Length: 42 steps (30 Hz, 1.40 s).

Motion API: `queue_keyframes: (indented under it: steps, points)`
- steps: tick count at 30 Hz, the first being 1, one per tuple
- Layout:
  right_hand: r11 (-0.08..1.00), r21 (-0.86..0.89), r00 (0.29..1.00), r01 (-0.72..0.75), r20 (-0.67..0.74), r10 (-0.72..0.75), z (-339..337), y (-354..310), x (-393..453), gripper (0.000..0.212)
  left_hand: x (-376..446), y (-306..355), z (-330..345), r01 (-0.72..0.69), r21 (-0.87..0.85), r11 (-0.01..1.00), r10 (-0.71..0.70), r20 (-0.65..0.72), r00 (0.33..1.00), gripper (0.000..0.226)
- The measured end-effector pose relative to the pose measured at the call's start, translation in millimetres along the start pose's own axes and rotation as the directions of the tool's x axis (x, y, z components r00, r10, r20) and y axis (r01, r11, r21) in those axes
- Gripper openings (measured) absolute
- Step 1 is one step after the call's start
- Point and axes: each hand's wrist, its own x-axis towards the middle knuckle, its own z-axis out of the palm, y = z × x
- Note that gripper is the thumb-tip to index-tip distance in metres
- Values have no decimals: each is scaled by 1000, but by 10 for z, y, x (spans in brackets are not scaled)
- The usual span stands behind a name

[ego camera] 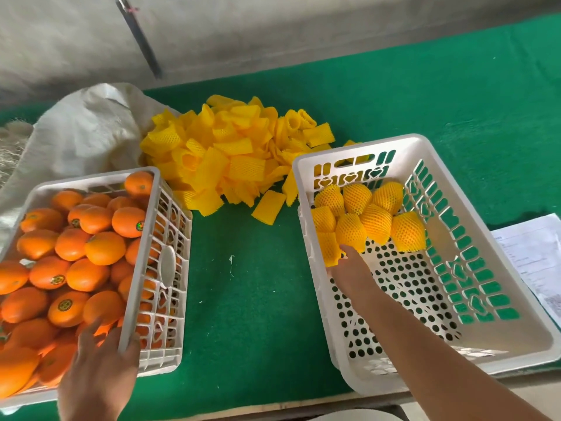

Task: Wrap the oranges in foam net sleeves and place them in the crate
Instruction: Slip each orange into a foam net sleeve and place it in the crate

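The right hand (349,268) is down inside the white crate (516,338), fingertips on a sleeved orange (329,249) at the near end of the wrapped cluster by the left wall, though I cannot tell whether it grips it or has let go, so this looks like the placing step. Meanwhile the left hand (100,360) reaches into the basket of bare oranges (88,256), fingers loosely spread over the fruit and holding nothing. Next, I reckon: close on one orange, then fetch a net from the yellow sleeve pile (224,153) between the containers.
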Motion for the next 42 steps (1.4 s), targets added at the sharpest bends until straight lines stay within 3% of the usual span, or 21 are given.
queue_keyframes:
  steps: [3, 6, 11, 15, 21, 30, 35, 38, 42]
  points:
    - [999, 34, 1000, -30, 10, 29, -1, -99, -262, 50, -20, 138, -124, 71, 22, 997, -71, -2, 997, 40]
    - [996, -74, 996, 52, -71, -57, 60, -183, -602, 38, -32, 152, -127, 51, -23, 998, -51, -25, 998, 37]
    - [979, -146, 978, 142, -130, -162, 245, -279, -1152, 48, -68, 165, -163, -46, -19, 999, 45, -18, 999, 38]
    - [925, -360, 963, 125, -181, -201, 484, -335, -1337, 73, -89, 118, -201, -114, -28, 993, 115, 27, 993, 50]
    - [822, -566, 887, 68, -343, -309, 654, -245, -1296, 50, -15, -58, -333, -257, -163, 953, 266, 38, 963, 73]
    - [739, -674, 826, 1, -416, -381, 745, -174, -1302, 47, 540, -457, -507, -468, -140, 872, 461, -85, 883, 37]
    - [725, -689, 834, -1, -400, -379, 763, -176, -1339, 48, 820, -406, -670, -434, -294, 852, 411, -141, 901, 25]
    - [721, -693, 842, 4, -387, -376, 755, -179, -1344, 49, 1043, -311, -799, -417, -338, 844, 362, -215, 907, 37]
    - [712, -702, 838, 3, -387, -386, 752, -172, -1334, 44, 1318, -177, -921, -426, -264, 865, 347, -298, 889, 79]
